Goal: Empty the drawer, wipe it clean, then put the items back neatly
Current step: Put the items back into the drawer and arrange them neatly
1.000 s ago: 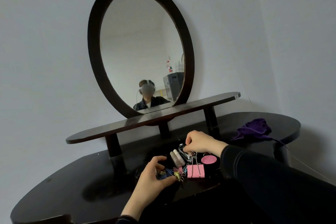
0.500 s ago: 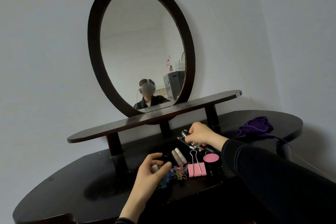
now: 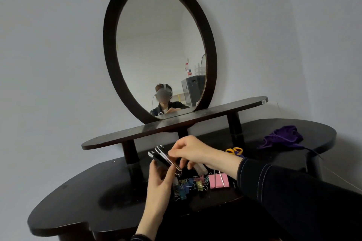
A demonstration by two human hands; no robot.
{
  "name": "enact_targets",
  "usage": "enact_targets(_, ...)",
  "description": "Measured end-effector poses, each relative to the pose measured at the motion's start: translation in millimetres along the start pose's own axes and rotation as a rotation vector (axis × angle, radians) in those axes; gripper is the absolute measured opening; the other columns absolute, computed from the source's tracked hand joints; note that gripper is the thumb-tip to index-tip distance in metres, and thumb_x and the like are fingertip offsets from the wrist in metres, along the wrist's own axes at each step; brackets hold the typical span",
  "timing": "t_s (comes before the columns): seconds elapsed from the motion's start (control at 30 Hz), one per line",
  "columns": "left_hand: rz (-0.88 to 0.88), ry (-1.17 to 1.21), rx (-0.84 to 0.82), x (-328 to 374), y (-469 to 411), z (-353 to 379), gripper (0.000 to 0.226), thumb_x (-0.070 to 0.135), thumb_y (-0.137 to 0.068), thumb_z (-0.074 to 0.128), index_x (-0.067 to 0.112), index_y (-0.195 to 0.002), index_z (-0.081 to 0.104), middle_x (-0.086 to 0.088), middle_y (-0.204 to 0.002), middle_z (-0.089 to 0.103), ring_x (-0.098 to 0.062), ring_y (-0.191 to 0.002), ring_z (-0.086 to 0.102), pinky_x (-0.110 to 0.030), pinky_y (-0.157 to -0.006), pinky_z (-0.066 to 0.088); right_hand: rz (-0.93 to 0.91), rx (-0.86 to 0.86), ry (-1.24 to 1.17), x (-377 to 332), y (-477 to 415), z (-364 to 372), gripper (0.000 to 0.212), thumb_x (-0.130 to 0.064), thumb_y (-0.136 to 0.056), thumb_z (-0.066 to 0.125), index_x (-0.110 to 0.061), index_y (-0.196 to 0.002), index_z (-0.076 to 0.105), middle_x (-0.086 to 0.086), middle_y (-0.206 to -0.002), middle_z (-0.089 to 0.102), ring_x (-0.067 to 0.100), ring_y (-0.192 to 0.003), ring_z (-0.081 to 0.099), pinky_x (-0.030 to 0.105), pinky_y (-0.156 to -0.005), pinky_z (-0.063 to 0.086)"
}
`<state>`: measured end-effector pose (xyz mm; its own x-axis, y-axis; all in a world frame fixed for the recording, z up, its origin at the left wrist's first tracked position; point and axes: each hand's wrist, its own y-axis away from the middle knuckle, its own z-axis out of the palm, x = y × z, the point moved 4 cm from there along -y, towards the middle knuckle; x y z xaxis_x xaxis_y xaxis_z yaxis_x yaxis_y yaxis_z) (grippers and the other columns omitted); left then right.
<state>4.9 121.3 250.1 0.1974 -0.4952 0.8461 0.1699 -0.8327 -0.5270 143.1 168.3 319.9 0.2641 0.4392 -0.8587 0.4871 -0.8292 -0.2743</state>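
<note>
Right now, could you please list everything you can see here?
mirror: one, dark oval frame, above shelf
shelf: one, dark, raised over table
table: one, dark, below everything
cloth: one, purple, table's right end
scissors: one, yellow-handled, behind right wrist
large binder clip: one, pink, table centre
small binder clips: several, mixed colours, left of it
nail clippers: count unclear, black and silver, between both hands
left hand: one, gripping clippers
right hand: one, pinching clippers

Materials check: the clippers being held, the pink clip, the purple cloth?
Clippers: shiny metal, going by bright glints; part looks black, perhaps plastic.
Pink clip: matte pink body, likely painted steel, with bare wire handles.
Purple cloth: soft fabric, crumpled, with loose threads.
</note>
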Motion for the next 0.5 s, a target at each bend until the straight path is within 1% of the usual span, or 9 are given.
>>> enact_targets(0.07,-0.046,0.034,0.027,-6,-3,-2,0.028,0.034,-0.095,0.065,0.041,-0.12,0.053,0.014,-0.113,0.071,-0.001,-0.104,0.067,-0.027,-0.087,0.052,0.01,0.002,0.012,3,-4,-13,0.019,-0.024,-0.097,0.064,-0.008,-0.102,0.073,0.008,-0.093,0.076,0.011,-0.07,0.067,0.02,-0.05,0.052)
enact_targets(0.1,-0.082,0.061,0.06,-11,-4,-4,0.028,0.033,-0.095,0.065,0.041,-0.119,0.053,0.011,-0.113,0.07,-0.002,-0.104,0.067,-0.029,-0.09,0.052,0.025,0.045,0.036,8,-6,-24,0.016,-0.022,-0.096,0.064,-0.01,-0.099,0.074,0.008,-0.093,0.077,0.011,-0.07,0.067,0.021,-0.052,0.054)
enact_targets(0.13,-0.112,0.088,0.095,-15,-6,-6,0.028,0.031,-0.095,0.066,0.04,-0.117,0.052,0.009,-0.111,0.07,-0.002,-0.1,0.068,-0.03,-0.09,0.052,0.047,0.123,0.083,15,-8,-39,0.013,-0.021,-0.096,0.064,-0.013,-0.096,0.074,0.006,-0.09,0.077,0.011,-0.071,0.066,0.024,-0.055,0.056)
enact_targets(0.2,-0.156,0.139,0.161,-23,-8,-10,0.032,0.027,-0.096,0.065,0.032,-0.123,0.048,0.004,-0.1,0.073,-0.01,-0.086,0.072,-0.031,-0.079,0.055,0.109,0.357,0.308,35,-5,-74,0.013,-0.023,-0.096,0.061,-0.02,-0.088,0.071,0.0,-0.086,0.074,0.013,-0.075,0.067,0.033,-0.067,0.059)
enact_targets(0.27,-0.197,0.197,0.212,-27,-10,-12,0.048,0.024,-0.098,0.063,0.026,-0.14,0.04,-0.006,-0.107,0.069,-0.023,-0.087,0.073,-0.034,-0.074,0.058,0.203,0.559,0.564,62,9,-108,0.013,-0.027,-0.095,0.058,-0.023,-0.09,0.069,-0.002,-0.09,0.071,0.02,-0.086,0.067,0.038,-0.078,0.058)
enact_targets(0.3,-0.206,0.225,0.232,-28,-11,-13,0.049,0.023,-0.098,0.063,0.022,-0.142,0.04,-0.008,-0.111,0.067,-0.026,-0.091,0.073,-0.033,-0.072,0.058,0.259,0.601,0.635,78,17,-120,0.014,-0.029,-0.095,0.057,-0.022,-0.093,0.068,0.0,-0.093,0.07,0.023,-0.091,0.067,0.04,-0.081,0.057)
enact_targets(0.33,-0.209,0.244,0.246,-30,-12,-15,0.046,0.022,-0.098,0.062,0.018,-0.139,0.041,-0.01,-0.113,0.065,-0.027,-0.092,0.072,-0.031,-0.07,0.058,0.321,0.605,0.685,93,24,-129,0.016,-0.03,-0.095,0.056,-0.019,-0.095,0.068,0.003,-0.093,0.07,0.027,-0.093,0.068,0.042,-0.082,0.057)
enact_targets(0.4,-0.211,0.24,0.256,-33,-13,-16,0.036,0.02,-0.098,0.063,0.017,-0.129,0.045,-0.012,-0.113,0.065,-0.026,-0.091,0.072,-0.028,-0.065,0.058,0.432,0.551,0.722,118,36,-136,0.026,-0.036,-0.095,0.057,-0.014,-0.086,0.068,0.005,-0.085,0.069,0.028,-0.088,0.07,0.042,-0.08,0.059)
enact_targets(0.5,-0.218,0.178,0.247,-34,-13,-14,0.036,0.022,-0.096,0.066,0.031,-0.12,0.041,-0.008,-0.111,0.063,-0.022,-0.092,0.071,-0.025,-0.064,0.059,0.467,0.53,0.694,138,42,-135,0.04,-0.043,-0.095,0.056,-0.013,-0.074,0.073,0.002,-0.068,0.071,0.018,-0.071,0.071,0.037,-0.074,0.061)
